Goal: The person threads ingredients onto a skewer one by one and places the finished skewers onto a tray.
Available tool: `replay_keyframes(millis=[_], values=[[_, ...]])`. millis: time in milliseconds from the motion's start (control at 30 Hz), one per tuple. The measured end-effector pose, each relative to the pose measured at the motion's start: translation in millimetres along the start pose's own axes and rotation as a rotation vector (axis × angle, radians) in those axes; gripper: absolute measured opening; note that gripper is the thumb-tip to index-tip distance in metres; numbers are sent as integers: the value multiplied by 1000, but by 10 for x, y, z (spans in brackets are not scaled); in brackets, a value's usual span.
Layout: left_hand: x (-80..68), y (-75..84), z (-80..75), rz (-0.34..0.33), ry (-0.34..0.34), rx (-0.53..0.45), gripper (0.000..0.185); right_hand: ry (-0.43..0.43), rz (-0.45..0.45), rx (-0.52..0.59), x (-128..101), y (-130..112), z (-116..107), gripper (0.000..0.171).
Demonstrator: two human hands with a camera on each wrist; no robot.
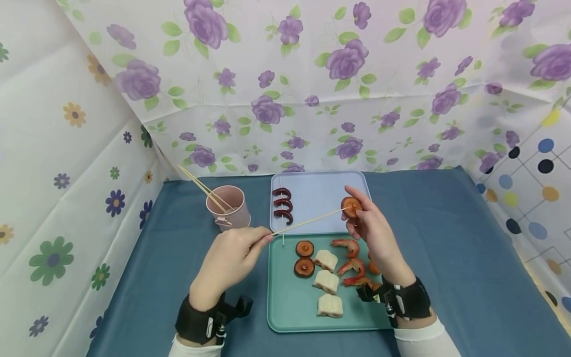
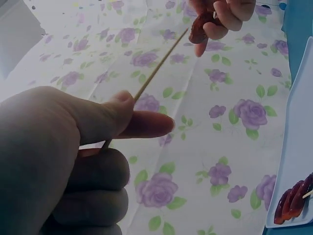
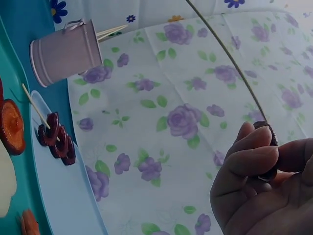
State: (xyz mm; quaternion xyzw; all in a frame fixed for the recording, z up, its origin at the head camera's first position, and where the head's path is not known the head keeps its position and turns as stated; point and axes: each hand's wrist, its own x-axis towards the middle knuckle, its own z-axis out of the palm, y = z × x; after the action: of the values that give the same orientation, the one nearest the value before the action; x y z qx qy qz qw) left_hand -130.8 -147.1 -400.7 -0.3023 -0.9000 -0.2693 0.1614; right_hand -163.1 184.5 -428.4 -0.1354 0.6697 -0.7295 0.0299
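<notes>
My left hand (image 1: 232,258) pinches one end of a thin bamboo skewer (image 1: 308,222) between thumb and fingers (image 2: 146,123). The skewer (image 2: 161,63) slants up to the right, its tip at a brown mushroom slice (image 1: 351,206) gripped by my right hand (image 1: 372,223). The right wrist view shows the fingers (image 3: 254,156) curled round the dark mushroom (image 3: 270,147) with the skewer (image 3: 225,54) running away from it. Both hands hover over the teal tray (image 1: 290,312) of mushrooms (image 1: 305,258), white pieces (image 1: 327,281) and shrimp (image 1: 350,255).
A pale blue tray (image 1: 321,193) behind holds a finished skewer of dark red sausage slices (image 1: 282,204). A pink cup (image 1: 227,206) with spare skewers stands at the left on the blue tablecloth (image 1: 446,238). Flowered sheets wall in the table on three sides.
</notes>
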Motion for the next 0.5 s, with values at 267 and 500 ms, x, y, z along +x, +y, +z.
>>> replay_keyframes(millis=[267,500], values=[[-1,-1,-10,-56,-46,-54,10,21,-14,-86,-13,12,58,51],[-2,2,-18,-72,-59,-69,13,29,-40,-119,-12,8,85,51]])
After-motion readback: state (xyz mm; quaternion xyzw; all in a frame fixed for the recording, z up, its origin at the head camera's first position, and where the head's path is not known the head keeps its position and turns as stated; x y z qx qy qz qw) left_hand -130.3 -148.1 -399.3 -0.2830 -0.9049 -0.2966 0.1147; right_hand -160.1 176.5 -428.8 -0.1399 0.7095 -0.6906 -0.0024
